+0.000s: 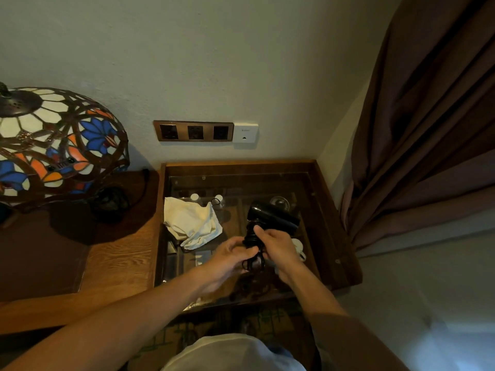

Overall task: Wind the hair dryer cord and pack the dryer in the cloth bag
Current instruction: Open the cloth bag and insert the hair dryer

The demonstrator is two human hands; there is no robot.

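A black hair dryer (270, 214) is held above the glass-topped table (329, 199), its barrel pointing right. Its black cord (253, 259) is coiled round the handle, with loops hanging below. My right hand (278, 249) grips the handle over the coils, thumb on top. My left hand (230, 259) pinches the cord at the lower part of the handle. A crumpled white cloth bag (192, 223) lies on the glass to the left of the dryer.
A stained-glass lamp (56, 145) stands on the wooden desk (120, 263) at the left. A bronze outlet panel (193, 131) and a white socket (245, 133) sit on the wall behind. Brown curtains (428, 129) hang at the right. Cups and small items show under the glass.
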